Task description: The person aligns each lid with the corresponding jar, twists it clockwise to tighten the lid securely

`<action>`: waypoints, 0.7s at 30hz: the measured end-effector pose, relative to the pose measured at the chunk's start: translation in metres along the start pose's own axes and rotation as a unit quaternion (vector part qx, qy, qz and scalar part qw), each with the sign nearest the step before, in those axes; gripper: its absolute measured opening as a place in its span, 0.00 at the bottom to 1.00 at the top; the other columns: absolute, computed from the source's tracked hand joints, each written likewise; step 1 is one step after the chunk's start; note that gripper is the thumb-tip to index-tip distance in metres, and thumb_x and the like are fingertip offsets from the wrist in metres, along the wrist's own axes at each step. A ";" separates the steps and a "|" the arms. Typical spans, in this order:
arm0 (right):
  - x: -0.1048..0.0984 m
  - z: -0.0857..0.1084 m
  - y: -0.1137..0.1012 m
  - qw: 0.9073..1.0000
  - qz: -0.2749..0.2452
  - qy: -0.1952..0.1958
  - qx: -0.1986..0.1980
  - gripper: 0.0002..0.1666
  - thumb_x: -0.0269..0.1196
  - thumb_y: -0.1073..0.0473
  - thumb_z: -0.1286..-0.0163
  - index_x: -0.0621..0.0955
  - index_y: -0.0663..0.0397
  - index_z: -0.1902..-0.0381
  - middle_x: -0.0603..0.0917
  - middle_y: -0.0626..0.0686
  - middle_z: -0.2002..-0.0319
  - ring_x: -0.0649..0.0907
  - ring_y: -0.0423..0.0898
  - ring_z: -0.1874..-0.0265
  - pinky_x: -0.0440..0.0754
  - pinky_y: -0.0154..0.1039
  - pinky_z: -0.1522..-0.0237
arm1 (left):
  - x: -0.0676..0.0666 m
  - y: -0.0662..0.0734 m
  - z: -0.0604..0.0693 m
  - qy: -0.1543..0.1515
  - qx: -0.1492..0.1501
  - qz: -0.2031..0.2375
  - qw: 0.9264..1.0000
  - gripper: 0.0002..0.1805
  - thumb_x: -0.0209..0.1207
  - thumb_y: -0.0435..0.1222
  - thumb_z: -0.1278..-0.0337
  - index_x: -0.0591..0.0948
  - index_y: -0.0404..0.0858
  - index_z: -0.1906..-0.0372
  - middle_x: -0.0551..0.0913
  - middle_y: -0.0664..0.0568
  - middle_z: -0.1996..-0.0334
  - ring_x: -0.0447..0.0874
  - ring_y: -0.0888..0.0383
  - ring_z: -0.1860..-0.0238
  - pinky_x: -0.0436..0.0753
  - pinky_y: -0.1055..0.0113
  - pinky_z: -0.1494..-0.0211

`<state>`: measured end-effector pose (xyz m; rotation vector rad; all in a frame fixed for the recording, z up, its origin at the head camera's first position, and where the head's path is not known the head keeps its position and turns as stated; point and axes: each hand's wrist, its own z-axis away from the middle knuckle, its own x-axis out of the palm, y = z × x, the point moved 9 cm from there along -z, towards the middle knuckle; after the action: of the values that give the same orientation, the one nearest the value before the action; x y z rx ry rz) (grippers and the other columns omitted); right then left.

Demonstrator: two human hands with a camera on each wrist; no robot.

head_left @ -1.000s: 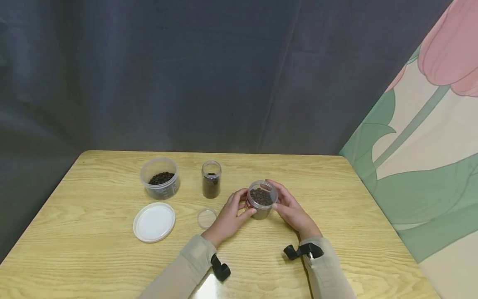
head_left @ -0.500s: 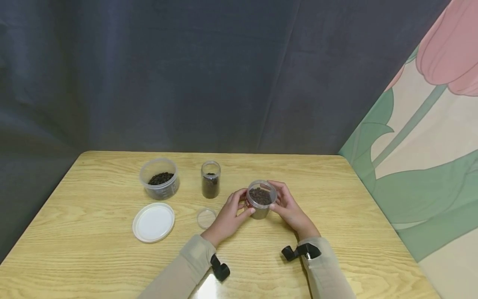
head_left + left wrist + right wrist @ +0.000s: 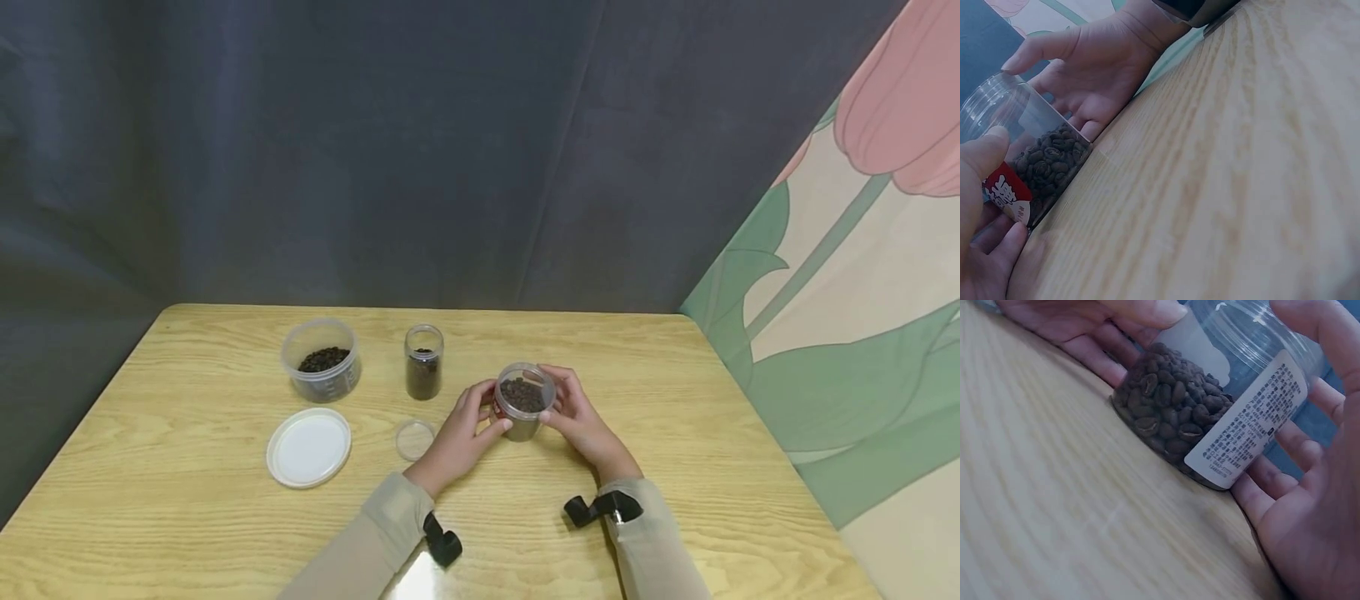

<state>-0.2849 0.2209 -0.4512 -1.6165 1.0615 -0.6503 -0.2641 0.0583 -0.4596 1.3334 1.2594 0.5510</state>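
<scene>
The desk point(image 3: 187, 542) and 2 sleeves point(image 3: 356, 542) run off the head view's bottom. The left hand point(image 3: 455, 442) and right hand point(image 3: 588, 427) grip an upright jar point(image 3: 522, 427) on the desk from both sides, some fingers partly hidden by it; its white label point(image 3: 1250, 422) has blurred print.

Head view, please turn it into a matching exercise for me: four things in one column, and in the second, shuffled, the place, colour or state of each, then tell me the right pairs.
Column one
1. Wide tub
2. Large round lid
3. Tall narrow jar
4. Jar with the red label

Column two
A. White, lying flat
B. Held by the left hand and the right hand
C. At the back left, directly behind the lid
D. Standing untouched, next along to the right of the tub

Right pairs: 1-C, 2-A, 3-D, 4-B.
</scene>
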 end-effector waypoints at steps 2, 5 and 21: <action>-0.001 0.000 0.001 1.000 -0.020 0.002 0.005 0.40 0.62 0.66 0.27 0.56 0.60 0.25 0.64 0.65 0.26 0.68 0.43 0.28 0.67 0.33 0.28 | 0.000 0.000 0.000 0.000 0.000 0.001 1.000 0.36 0.58 0.44 0.25 0.57 0.35 0.23 0.64 0.39 0.29 0.68 0.46 0.30 0.73 0.59 0.27; 0.000 0.000 0.000 0.999 -0.048 -0.002 0.000 0.42 0.64 0.65 0.28 0.57 0.60 0.24 0.66 0.61 0.26 0.69 0.44 0.29 0.69 0.35 0.28 | 0.000 0.001 0.000 0.000 -0.003 0.005 1.000 0.36 0.58 0.43 0.26 0.57 0.35 0.23 0.65 0.39 0.29 0.68 0.46 0.30 0.74 0.60 0.27; -0.006 0.000 0.002 0.998 -0.049 0.033 -0.004 0.45 0.70 0.73 0.38 0.62 0.66 0.27 0.69 0.62 0.29 0.72 0.44 0.31 0.70 0.36 0.28 | 0.000 -0.001 -0.001 0.002 -0.012 0.012 1.000 0.37 0.56 0.45 0.25 0.56 0.36 0.22 0.63 0.39 0.28 0.67 0.46 0.29 0.73 0.60 0.26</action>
<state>-0.2885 0.2265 -0.4528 -1.6714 1.0391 -0.7701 -0.2648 0.0587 -0.4600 1.3285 1.2380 0.5847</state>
